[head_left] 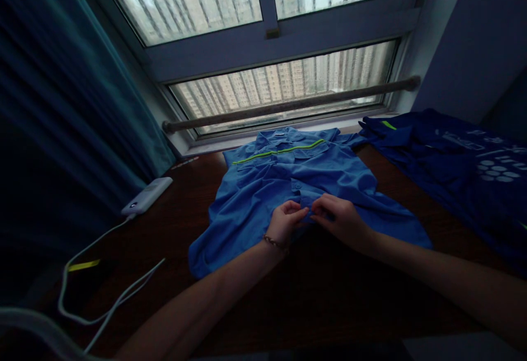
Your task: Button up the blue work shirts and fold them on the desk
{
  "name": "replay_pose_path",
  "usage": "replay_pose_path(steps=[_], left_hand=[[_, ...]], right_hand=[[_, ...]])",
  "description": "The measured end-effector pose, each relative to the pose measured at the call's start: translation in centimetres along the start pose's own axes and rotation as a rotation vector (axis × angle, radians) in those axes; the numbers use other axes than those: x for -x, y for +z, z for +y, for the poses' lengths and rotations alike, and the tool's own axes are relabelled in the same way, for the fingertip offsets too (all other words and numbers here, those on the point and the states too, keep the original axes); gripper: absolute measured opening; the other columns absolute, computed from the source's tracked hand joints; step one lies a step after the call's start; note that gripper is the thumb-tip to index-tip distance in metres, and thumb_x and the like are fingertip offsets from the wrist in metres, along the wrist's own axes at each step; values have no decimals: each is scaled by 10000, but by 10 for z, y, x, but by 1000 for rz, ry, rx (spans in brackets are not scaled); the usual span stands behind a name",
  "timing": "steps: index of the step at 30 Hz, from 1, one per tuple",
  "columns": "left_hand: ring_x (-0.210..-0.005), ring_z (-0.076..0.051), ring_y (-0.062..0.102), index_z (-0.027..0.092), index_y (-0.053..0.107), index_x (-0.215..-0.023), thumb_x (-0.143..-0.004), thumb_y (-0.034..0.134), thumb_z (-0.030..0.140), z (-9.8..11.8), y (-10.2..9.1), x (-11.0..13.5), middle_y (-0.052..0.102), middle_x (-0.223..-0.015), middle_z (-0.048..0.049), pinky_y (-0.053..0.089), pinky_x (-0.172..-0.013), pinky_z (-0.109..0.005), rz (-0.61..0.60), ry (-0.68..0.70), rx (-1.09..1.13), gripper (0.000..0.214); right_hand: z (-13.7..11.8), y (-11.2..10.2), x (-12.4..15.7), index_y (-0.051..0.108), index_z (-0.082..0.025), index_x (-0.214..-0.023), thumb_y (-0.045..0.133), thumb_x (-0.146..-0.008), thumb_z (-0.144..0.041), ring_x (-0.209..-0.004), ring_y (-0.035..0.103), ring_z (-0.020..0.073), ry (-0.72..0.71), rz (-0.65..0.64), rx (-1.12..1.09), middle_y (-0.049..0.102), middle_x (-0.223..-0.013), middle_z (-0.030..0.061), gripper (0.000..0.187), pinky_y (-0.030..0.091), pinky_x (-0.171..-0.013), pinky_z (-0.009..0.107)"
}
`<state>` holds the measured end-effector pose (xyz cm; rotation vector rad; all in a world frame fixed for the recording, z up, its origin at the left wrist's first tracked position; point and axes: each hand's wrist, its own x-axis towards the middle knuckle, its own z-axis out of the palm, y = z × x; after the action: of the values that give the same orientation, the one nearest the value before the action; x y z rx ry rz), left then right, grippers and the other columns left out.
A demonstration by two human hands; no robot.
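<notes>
A light blue work shirt point(288, 180) with a yellow-green stripe across the chest lies face up on the dark wooden table point(313, 295), collar toward the window. My left hand point(285, 221) and my right hand point(337, 215) meet at the shirt's lower front placket. Both pinch the fabric there with curled fingers, fingertips almost touching. A thin bracelet sits on my left wrist.
A dark blue garment point(457, 169) with white print lies at the right. A white power bank point(147, 195) rests at the left with white cables point(102, 273) trailing toward me. A yellow strip point(83, 265) lies near them. A curtain point(61, 103) hangs left; the window point(263, 65) is behind.
</notes>
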<state>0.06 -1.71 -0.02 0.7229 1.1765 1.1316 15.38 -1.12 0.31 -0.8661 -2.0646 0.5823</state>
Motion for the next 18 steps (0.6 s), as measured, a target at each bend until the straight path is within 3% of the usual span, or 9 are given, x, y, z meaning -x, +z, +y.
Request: replay_pose_path(steps=[10,18], left_hand=[[-525,-111,599,119,501,-697,-536,750,179,4,5,6,584,-617,7,525,-594,-254,-68,-51,120,303],[-644,-141,626,117,518,-711,-484,762,98,3,6,8,624,-656,-22,511,-730,-304,-62,-2,171,333]], right_hand=[[3,-2,4,587,-185,-802,442,-836,-178,-757,529,141,-149,78,97,556,-813,48,149,445,-680,263],[1,-6,-3,603,-185,-783,553,-768,-183,-713,559,139,-64,144,-13,592,-765,31,52,455,-649,256]])
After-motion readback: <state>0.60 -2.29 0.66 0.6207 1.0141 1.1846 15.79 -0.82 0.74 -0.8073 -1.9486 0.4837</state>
